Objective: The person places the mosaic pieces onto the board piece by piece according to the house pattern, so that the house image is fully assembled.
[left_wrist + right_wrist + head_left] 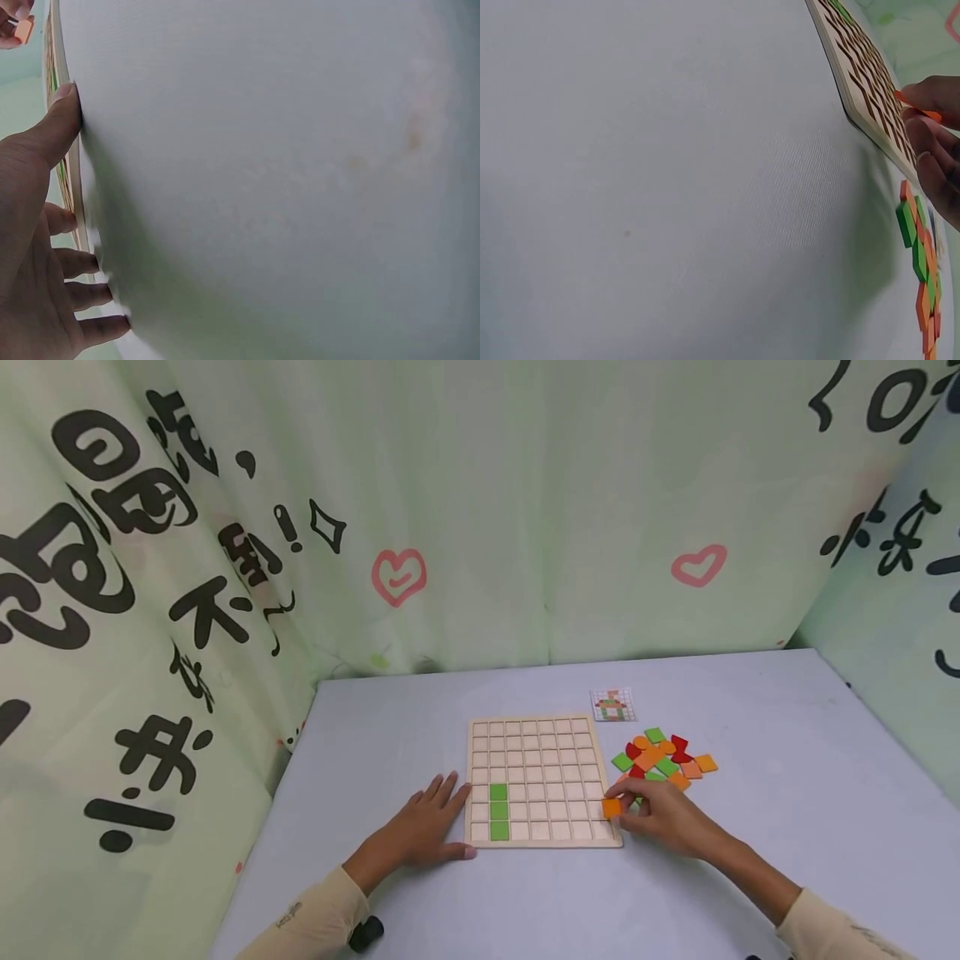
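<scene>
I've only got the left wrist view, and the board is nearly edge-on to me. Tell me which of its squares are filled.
Observer: Three green tiles fill the nearest three rows of the second column from the left on the board.

Operator: Now locate the orange tile in the right hand against the board.

Observer: In the head view it overlaps the right rim, toward the board's near end.

Operator: Report what lies on the table beyond that hand.

Observer: A heap of loose tiles, green, red and orange among them, to the right of the board.
</scene>
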A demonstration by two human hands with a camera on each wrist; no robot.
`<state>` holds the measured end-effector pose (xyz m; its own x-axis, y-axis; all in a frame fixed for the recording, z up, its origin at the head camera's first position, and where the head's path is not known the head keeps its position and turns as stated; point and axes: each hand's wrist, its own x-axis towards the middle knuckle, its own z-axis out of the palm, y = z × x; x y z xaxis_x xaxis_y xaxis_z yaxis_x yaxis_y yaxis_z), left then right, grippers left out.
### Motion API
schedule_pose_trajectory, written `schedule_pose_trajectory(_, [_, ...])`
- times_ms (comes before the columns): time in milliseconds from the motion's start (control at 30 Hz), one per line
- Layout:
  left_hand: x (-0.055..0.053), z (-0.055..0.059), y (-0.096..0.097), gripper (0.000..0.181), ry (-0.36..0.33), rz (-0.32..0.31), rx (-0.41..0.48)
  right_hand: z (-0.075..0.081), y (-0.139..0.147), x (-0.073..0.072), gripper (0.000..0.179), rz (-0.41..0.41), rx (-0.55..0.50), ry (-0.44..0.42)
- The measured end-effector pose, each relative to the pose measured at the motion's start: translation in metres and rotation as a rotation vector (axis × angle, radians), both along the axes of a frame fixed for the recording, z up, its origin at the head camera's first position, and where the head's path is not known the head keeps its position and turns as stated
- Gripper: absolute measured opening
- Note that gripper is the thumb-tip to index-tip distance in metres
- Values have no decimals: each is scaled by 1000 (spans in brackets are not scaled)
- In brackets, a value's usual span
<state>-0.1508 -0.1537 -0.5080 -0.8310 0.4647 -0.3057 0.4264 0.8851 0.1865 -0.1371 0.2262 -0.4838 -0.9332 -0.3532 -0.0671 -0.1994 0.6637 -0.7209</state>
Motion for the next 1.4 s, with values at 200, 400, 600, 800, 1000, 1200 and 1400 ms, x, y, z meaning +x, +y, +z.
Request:
schedule_pose_trajectory(200, [0,-1,0,101,-13,5,3,0,-7,-1,28,17,-14,12])
schedule_pose_trajectory(400, [0,2,0,101,-7,6,11,-1,-15,-4,27,29,-10,-3])
schedule_pose_trajectory(600, [2,4,-1,100,2,3,15,-3,-26,-4,27,69,-13,-25])
schedule_pose_trajectory(800, [1,1,-1,100,0,3,19,-3,-39,-5,27,109,-29,-30])
schedule_pose_trajectory(1000, [0,-2,0,99,8,0,8,-5,-55,-8,27,150,-42,-28])
schedule_pose_trajectory(1200, [0,-1,1,100,7,2,8,-9,-72,-12,24,196,-53,-32])
schedule_pose_trajectory(1400, [0,-1,0,100,0,6,5,-13,-86,-12,21,208,-47,-6])
